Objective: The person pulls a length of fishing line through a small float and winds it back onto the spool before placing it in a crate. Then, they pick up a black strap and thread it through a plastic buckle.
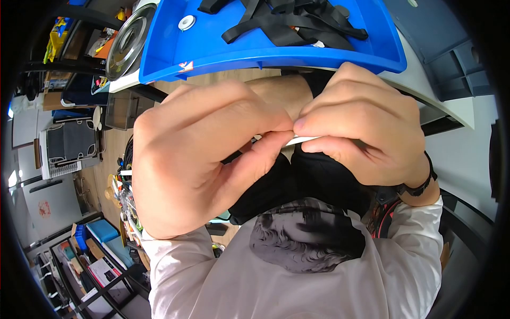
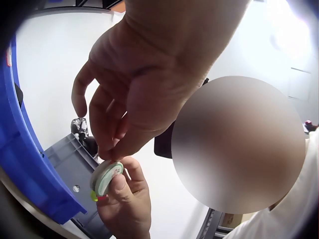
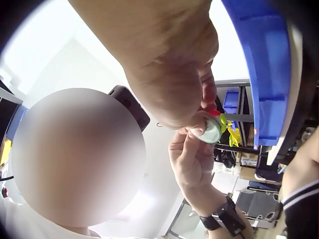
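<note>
One grey framed panel point(image 1: 71, 141) stands far left, with a rack point(image 1: 103, 291) of boxes below it in view. Next to the right, a shiny round lid point(image 1: 130, 42) sits just beside the left end of a blue tray point(image 1: 212, 61).

The left hand point(image 1: 186, 159) comes next, in front of the tray, its thumb and forefinger together, clamped at the edge of a small disc point(image 1: 302, 140). The left wrist view shows its little finger hanging clear of the others. Above this hand in the head view, a white ring point(image 1: 187, 22) lies in the tray, and black straps point(image 1: 287, 34) lie in a tangle to the right of it.

At the middle, over the lap, the disc is held up between both hands; only its white edge shows from above. The wrist views show a pale green face, with a yellow tab point(image 3: 223, 122) and a red bit point(image 3: 214, 113) at its rim.

The right hand point(image 1: 366, 125) is clamped on the disc, thumb on its face. A black band point(image 1: 422, 183) circles that wrist. Farther right are the white counter point(image 1: 427, 80) and a grey crate point(image 1: 425, 26).
</note>
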`<action>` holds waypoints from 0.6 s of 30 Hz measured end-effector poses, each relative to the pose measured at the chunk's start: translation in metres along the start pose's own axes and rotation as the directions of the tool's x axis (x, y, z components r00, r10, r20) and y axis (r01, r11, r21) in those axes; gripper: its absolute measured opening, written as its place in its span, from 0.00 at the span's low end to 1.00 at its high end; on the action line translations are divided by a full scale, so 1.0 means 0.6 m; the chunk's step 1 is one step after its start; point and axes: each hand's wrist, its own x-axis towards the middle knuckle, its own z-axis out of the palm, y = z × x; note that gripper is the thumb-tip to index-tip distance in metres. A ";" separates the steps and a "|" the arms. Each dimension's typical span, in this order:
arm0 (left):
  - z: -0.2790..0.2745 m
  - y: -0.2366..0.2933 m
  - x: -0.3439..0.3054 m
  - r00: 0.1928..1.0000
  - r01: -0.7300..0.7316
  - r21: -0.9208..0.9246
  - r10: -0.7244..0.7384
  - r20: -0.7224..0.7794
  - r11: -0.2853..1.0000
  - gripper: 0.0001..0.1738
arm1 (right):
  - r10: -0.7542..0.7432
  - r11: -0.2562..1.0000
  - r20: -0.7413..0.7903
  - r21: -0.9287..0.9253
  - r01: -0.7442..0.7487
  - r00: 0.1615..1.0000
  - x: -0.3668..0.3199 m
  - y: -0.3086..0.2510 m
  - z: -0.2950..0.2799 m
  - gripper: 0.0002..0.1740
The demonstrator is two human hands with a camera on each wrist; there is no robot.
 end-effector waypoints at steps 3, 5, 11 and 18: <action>0.000 -0.013 0.000 0.997 -0.072 -0.034 0.071 -0.026 0.997 0.10 | 0.039 0.999 0.012 0.016 -0.039 0.999 0.004 -0.008 -0.008 0.14; 0.000 -0.023 -0.001 0.995 -0.100 -0.072 0.099 -0.029 0.992 0.10 | 0.052 0.998 0.006 0.039 -0.052 0.999 0.003 -0.010 -0.008 0.14; 0.013 -0.031 -0.002 0.988 -0.136 -0.194 0.120 -0.094 0.972 0.11 | 0.083 0.993 0.045 0.085 -0.087 0.995 0.004 -0.014 -0.016 0.13; 0.024 -0.053 -0.001 0.948 -0.312 -0.309 0.270 -0.171 0.899 0.14 | 0.083 0.985 0.057 0.147 -0.091 0.995 0.004 -0.015 -0.016 0.14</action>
